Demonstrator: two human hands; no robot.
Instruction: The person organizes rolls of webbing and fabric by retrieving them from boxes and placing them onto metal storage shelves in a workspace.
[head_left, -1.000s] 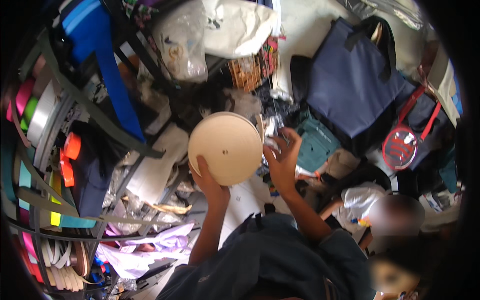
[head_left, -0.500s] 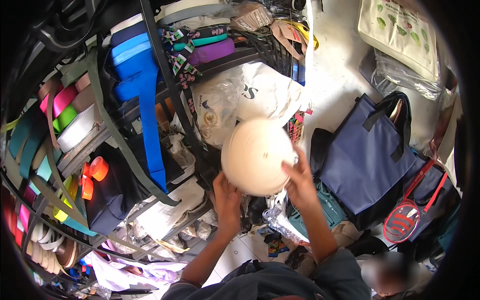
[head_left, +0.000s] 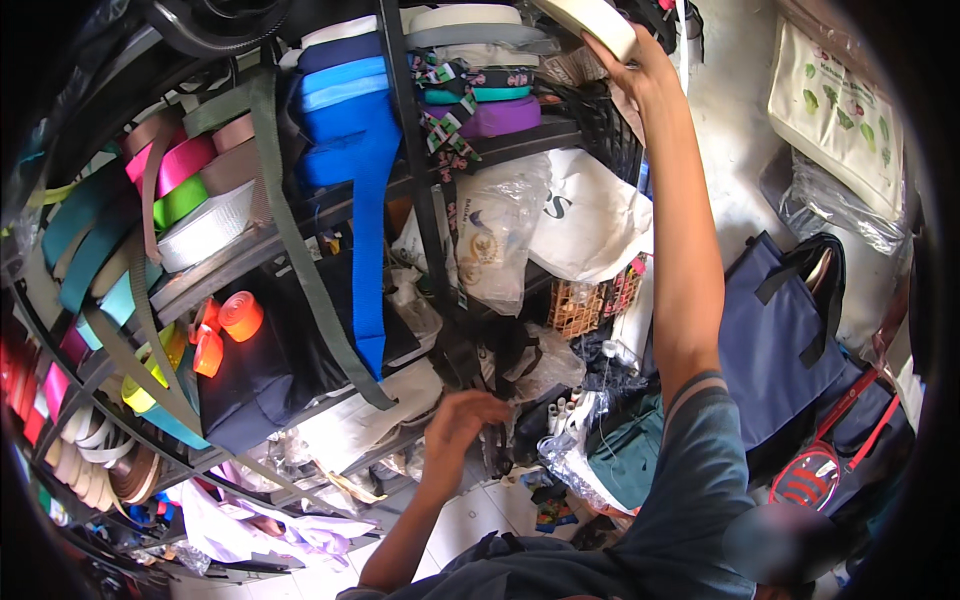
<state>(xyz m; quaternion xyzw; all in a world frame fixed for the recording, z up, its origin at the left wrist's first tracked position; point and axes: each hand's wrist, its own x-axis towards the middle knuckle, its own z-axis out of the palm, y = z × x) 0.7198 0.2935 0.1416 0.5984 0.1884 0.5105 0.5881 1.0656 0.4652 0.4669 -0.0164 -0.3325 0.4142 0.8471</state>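
My right hand [head_left: 645, 70] reaches up to the top of the view and grips a cream roll of webbing [head_left: 592, 22], thumb underneath and its upper part cut off by the edge. Beside it, the upper shelf holds stacked webbing rolls, with a purple roll [head_left: 490, 117] and a blue roll [head_left: 350, 130] whose loose end hangs down. Lower down, my left hand [head_left: 460, 428] hovers in front of the rack, empty, its fingers loosely stretched to the right. A white bag [head_left: 590, 215] and a clear plastic bag [head_left: 497, 240] lie on the shelf between the hands.
A black metal rack post [head_left: 412, 130] rises in front of the shelves. Long olive straps [head_left: 300, 260] dangle on the left. To the right hang a navy tote bag [head_left: 785, 335] and a red racket [head_left: 808, 475]. A wicker basket [head_left: 577, 308] stands beneath the white bag.
My right hand has carried the cream webbing roll up from the middle to the top shelf. My left hand has let go of the roll and stays low. The view has shifted slightly.
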